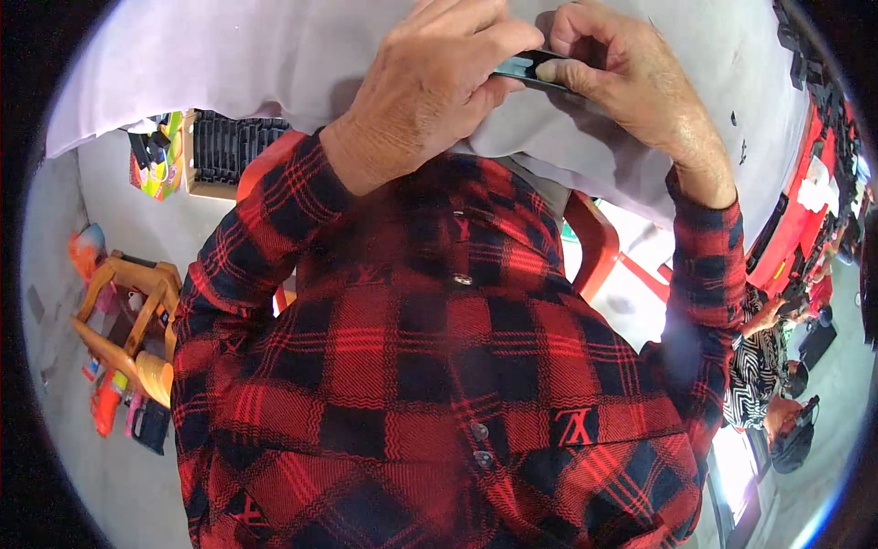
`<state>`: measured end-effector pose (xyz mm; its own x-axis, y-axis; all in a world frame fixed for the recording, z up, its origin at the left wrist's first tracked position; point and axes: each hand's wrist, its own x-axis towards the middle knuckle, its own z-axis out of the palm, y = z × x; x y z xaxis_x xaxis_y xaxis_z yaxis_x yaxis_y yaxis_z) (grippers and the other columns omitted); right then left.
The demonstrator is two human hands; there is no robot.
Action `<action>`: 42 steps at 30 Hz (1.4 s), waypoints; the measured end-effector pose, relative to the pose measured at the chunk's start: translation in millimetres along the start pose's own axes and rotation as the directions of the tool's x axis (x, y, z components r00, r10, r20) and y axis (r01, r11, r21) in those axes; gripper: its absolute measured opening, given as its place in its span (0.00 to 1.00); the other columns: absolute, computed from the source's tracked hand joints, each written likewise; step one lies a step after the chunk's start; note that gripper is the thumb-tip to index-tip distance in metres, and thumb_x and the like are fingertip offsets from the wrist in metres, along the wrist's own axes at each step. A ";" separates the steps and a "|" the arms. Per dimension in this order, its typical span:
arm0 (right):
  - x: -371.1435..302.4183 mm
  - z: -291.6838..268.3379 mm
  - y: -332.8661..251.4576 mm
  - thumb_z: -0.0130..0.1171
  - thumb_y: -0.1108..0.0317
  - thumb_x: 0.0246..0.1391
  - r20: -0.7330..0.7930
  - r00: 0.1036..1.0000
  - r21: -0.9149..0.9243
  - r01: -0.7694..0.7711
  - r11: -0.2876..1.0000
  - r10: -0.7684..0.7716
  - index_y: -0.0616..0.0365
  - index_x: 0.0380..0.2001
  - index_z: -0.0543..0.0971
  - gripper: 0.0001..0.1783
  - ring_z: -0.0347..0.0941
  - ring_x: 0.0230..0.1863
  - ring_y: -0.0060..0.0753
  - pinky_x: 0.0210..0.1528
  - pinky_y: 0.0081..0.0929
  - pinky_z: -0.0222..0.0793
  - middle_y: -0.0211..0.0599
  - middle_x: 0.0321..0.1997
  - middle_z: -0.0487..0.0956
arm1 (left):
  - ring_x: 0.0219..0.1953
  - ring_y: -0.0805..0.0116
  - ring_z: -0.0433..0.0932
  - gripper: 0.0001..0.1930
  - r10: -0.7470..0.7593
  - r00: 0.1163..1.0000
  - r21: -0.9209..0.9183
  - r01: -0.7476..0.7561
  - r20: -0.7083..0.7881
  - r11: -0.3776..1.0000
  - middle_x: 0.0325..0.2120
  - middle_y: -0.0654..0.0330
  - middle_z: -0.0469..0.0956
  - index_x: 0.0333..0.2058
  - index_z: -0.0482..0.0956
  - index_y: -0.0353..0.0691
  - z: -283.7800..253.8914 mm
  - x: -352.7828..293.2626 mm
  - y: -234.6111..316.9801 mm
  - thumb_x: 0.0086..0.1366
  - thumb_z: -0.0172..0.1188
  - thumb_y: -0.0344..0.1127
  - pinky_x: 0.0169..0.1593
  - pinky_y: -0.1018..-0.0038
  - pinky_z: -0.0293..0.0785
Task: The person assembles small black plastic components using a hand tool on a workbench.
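Pale cloth (229,55) across 12 o'clock on my feed, box (212,190) of black parts (240,151) around 10. I'm seeing slim dark piece (518,67) near 1: left hand (425,87) pinching one end, right hand (636,82) gripping other.

Wears a red and near-black plaid shirt (421,352) with thin bright-red lines. Shows small round buttons (463,279) down the front, red interlaced monogram (577,427) at right. Has long matching sleeves (265,220); leaves left hand (425,87) and right hand (640,82) bare.
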<state>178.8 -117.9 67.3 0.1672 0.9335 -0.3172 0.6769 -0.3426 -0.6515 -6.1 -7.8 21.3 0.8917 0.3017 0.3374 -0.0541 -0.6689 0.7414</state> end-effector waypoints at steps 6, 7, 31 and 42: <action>-0.4 -3.4 -7.0 0.67 0.70 0.52 0.008 0.999 0.010 -0.043 0.999 0.043 0.61 0.28 0.71 0.13 0.66 0.25 0.29 0.31 0.31 0.66 0.36 0.23 0.71 | 0.40 0.47 0.73 0.19 -0.031 1.000 0.081 0.030 0.002 0.996 0.34 0.51 0.69 0.42 0.77 0.37 2.1 0.3 1.2 0.50 0.68 0.22 0.43 0.59 0.71; 0.3 -4.0 -6.6 0.67 0.70 0.52 0.005 0.999 0.009 -0.042 0.999 0.042 0.61 0.28 0.71 0.13 0.66 0.25 0.29 0.31 0.31 0.66 0.36 0.23 0.71 | 0.40 0.47 0.73 0.18 -0.022 1.000 0.075 0.023 -0.015 0.997 0.34 0.51 0.69 0.41 0.76 0.37 2.4 0.6 1.3 0.50 0.68 0.23 0.43 0.59 0.71; 17.8 -9.9 -11.5 0.64 0.65 0.55 0.237 0.968 -0.212 -0.026 0.977 0.077 0.63 0.34 0.77 0.11 0.77 0.39 0.55 0.43 0.45 0.71 0.49 0.33 0.79 | 0.38 0.50 0.74 0.17 0.026 0.992 0.287 -0.061 0.123 0.956 0.32 0.54 0.69 0.41 0.76 0.38 7.4 8.4 -1.6 0.51 0.66 0.24 0.43 0.60 0.70; 13.2 -10.3 -5.9 0.64 0.68 0.56 0.171 0.984 -0.262 0.095 0.961 -0.051 0.64 0.32 0.76 0.10 0.77 0.32 0.47 0.37 0.40 0.71 0.44 0.28 0.79 | 0.36 0.51 0.74 0.19 0.141 0.990 0.136 -0.138 -0.010 0.981 0.32 0.55 0.69 0.42 0.75 0.40 7.4 7.1 -5.9 0.49 0.66 0.24 0.41 0.59 0.69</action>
<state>184.3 -102.4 74.1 0.0080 0.9179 -0.3966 0.8535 -0.2129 -0.4756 3.9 -6.8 15.0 0.8709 0.2112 0.4438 -0.1150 -0.7903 0.6018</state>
